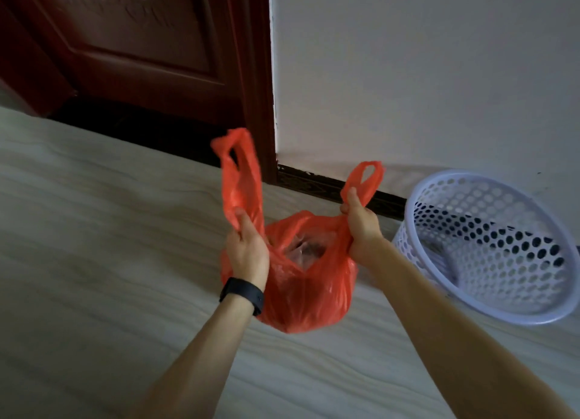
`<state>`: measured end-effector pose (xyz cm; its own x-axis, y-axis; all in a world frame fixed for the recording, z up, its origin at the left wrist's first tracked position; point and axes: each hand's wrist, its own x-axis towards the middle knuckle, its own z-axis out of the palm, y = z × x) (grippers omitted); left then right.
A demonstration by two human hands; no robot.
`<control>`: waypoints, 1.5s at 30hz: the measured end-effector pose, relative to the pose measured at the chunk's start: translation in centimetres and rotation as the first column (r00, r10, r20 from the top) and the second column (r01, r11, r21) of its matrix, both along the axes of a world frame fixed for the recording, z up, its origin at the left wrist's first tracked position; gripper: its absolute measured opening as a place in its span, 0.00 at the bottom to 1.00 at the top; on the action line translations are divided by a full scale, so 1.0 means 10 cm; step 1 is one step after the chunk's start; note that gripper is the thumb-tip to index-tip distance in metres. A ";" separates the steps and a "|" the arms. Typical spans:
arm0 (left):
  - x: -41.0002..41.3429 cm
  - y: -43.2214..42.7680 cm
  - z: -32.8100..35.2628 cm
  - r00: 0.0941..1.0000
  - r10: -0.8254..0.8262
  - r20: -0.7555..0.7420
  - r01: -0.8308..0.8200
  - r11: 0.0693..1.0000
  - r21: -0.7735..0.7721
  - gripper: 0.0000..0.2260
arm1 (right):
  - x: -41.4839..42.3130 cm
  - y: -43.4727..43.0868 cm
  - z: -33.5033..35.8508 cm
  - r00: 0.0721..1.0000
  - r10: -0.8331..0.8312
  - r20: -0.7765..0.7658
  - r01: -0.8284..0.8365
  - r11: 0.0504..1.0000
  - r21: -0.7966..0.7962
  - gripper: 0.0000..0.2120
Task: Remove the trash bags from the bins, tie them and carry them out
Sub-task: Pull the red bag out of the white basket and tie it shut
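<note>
Left hand point(248, 249) and right hand point(361, 227), held apart, grip red bag point(301, 293) handles, bin point(411, 205) rim just beside.

The trash bag point(301, 293) is thin red plastic, all crinkly and shiny, and the bin point(409, 213) is smooth pale plastic punched full of round holes. The door point(141, 41) looks like dark reddish wood with carved panels and a low sheen. The wall point(408, 73) is matt white paint, the floor point(94, 230) is smooth with a pale wood-grain look, and the wristband point(243, 293) is matt black, kinda rubbery.
</note>
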<state>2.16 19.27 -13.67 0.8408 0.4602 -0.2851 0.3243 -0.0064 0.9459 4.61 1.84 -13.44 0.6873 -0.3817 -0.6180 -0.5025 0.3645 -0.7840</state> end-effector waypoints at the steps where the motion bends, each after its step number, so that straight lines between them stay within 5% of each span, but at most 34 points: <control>1: 0.04 0.01 -0.05 0.996 0.064 -0.066 -0.070 0.992 -0.104 0.30 | -0.09 -0.03 -0.01 1.000 -0.015 0.018 0.015 1.000 0.006 0.21; 4: 0.14 0.09 -0.26 0.963 0.149 -0.223 -0.198 0.956 -0.216 0.26 | -0.47 -0.09 0.00 0.986 0.081 0.149 -0.069 0.994 -0.081 0.28; 8: 0.26 0.13 -0.28 0.949 0.094 -0.301 -0.157 0.968 -0.194 0.18 | -0.99 -0.10 -0.16 0.850 0.363 0.382 -0.247 0.914 -0.321 0.35; 12: 0.29 0.11 -0.26 0.933 -0.050 -0.357 -0.041 0.969 -0.244 0.13 | -1.01 -0.02 -0.30 0.750 0.613 0.251 -0.380 0.708 -0.595 0.23; 14: 0.27 0.09 -0.28 0.921 -0.103 -0.376 -0.002 0.963 -0.269 0.13 | -0.89 0.09 -0.30 0.769 0.614 0.179 -0.263 0.558 -0.787 0.14; 16: 0.23 0.09 -0.26 0.921 -0.102 -0.377 -0.013 0.957 -0.290 0.13 | -0.78 0.23 -0.33 0.796 0.571 0.201 -0.142 0.498 -0.855 0.18; 21: 0.12 0.19 -0.21 0.952 -0.102 -0.288 -0.009 0.933 -0.360 0.18 | -0.52 0.39 -0.37 0.950 0.306 0.062 -0.170 0.674 -0.719 0.22; 24: -0.01 0.36 -0.26 0.983 -0.177 -0.046 0.135 0.871 -0.473 0.30 | -0.33 0.35 -0.34 0.949 0.301 -0.094 -0.286 0.698 -0.657 0.21; 27: -0.20 0.51 -0.30 0.932 -0.319 0.172 0.357 0.890 -0.284 0.38 | -0.20 0.33 -0.32 0.898 0.366 -0.243 -0.434 0.654 -0.619 0.23; 31: -0.35 0.50 -0.33 0.821 -0.521 0.231 0.546 0.836 -0.054 0.33 | -0.13 0.36 -0.34 0.842 0.435 -0.319 -0.534 0.595 -0.600 0.20; 35: -0.26 0.22 -0.17 0.868 -0.450 0.209 0.407 0.887 0.219 0.20 | -0.14 0.43 -0.33 0.764 0.533 -0.364 -0.636 0.525 -0.565 0.19; 37: -0.16 0.10 -0.14 0.941 -0.291 0.172 0.291 0.956 0.029 0.22 | -0.15 0.39 -0.36 0.747 0.550 -0.373 -0.652 0.498 -0.572 0.20; 40: -0.05 0.06 -0.24 0.992 -0.126 -0.017 0.111 0.926 -0.360 0.21 | -0.19 0.31 -0.43 0.810 0.481 -0.337 -0.586 0.626 -0.515 0.20; 43: -0.05 0.08 -0.30 0.984 -0.137 -0.114 0.077 0.903 -0.422 0.17 | -0.27 0.36 -0.45 0.858 0.407 -0.313 -0.514 0.691 -0.509 0.21; 45: -0.05 0.07 -0.29 0.976 -0.124 -0.177 0.031 0.891 -0.452 0.13 | -0.33 0.43 -0.41 0.948 0.268 -0.169 -0.317 0.782 -0.537 0.21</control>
